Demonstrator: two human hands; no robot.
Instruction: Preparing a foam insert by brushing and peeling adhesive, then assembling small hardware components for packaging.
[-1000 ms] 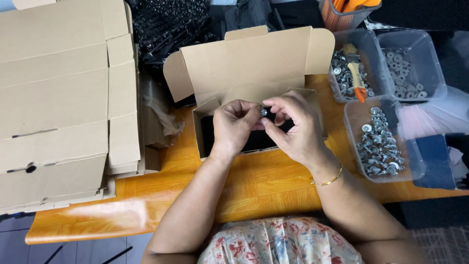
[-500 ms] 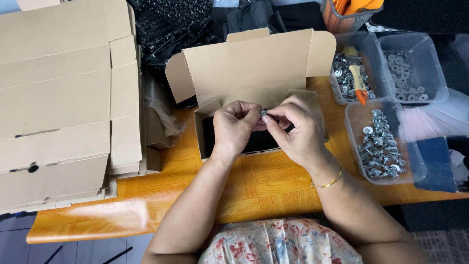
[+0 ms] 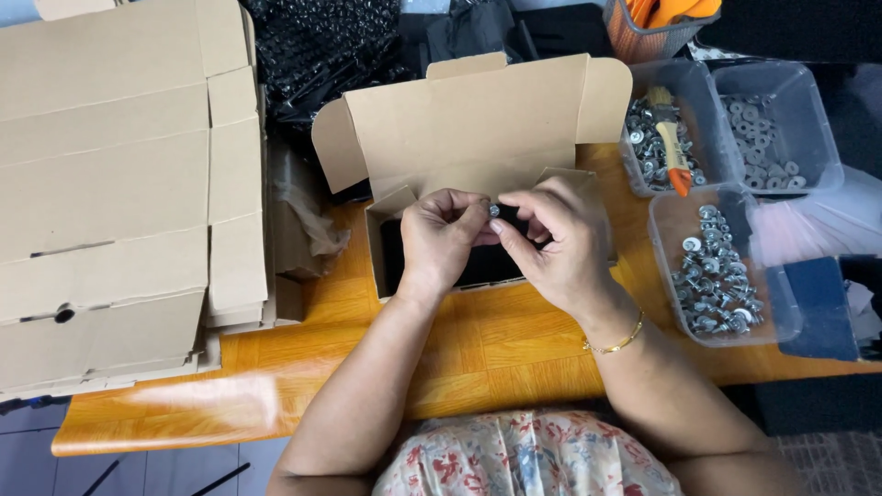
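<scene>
My left hand (image 3: 443, 241) and my right hand (image 3: 554, 241) meet over an open cardboard box (image 3: 478, 129) with a black lining, which stands on the orange wooden table (image 3: 496, 340). Between the fingertips of both hands sits a small silver screw with a washer (image 3: 494, 210). The box lid stands up behind my hands. Much of the box's inside is hidden by my hands.
A stack of flat cardboard blanks (image 3: 110, 202) lies at the left. At the right stand clear plastic tubs of metal screws and washers (image 3: 717, 271), one with an orange-handled brush (image 3: 673, 147). Black parts in bags (image 3: 322, 46) lie at the back.
My hands have stayed over the box, with the fingers shifting slightly around the small screw. Nothing else has moved.
</scene>
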